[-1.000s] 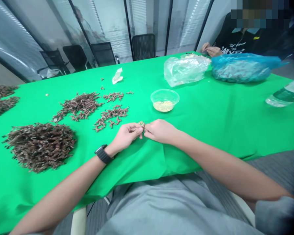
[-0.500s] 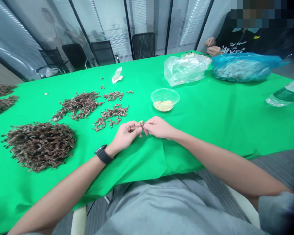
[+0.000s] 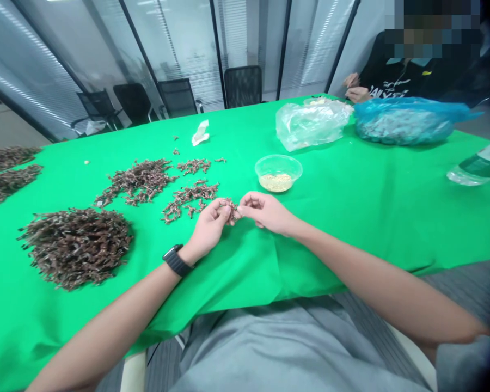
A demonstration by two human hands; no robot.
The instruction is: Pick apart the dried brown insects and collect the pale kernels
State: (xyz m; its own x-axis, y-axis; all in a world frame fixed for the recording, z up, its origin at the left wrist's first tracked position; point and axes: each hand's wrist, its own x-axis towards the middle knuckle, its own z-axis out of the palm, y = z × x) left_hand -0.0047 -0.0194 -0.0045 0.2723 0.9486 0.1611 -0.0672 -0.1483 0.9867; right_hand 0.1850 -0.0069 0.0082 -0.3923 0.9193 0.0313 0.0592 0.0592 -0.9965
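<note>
My left hand [image 3: 212,220], with a dark watch on its wrist, pinches a small brown, knobbly, branched piece [image 3: 232,209] just above the green cloth. The fingertips of my right hand [image 3: 265,212] are pinched together at the right side of that piece; whether they grip it or some tiny bit on it is too small to make out. Beyond the hands stands a clear round plastic bowl [image 3: 278,163] with small beige bits [image 3: 276,182] in its bottom. A loose cluster of similar brown pieces [image 3: 191,196] lies left of my left hand.
A big heap of brown pieces [image 3: 79,247] and a smaller pile [image 3: 141,179] lie to the left. Farther back are a crumpled tissue [image 3: 201,133], a clear bag [image 3: 310,126] and a full blue bag [image 3: 408,122]. A bottle [image 3: 479,163] lies right; a person [image 3: 375,71] sits opposite.
My fingertips are slightly farther apart, and more of the brown piece shows between them. The greenish-gold spot seen earlier at the fingertips is out of sight. The whole view has shifted slightly.
</note>
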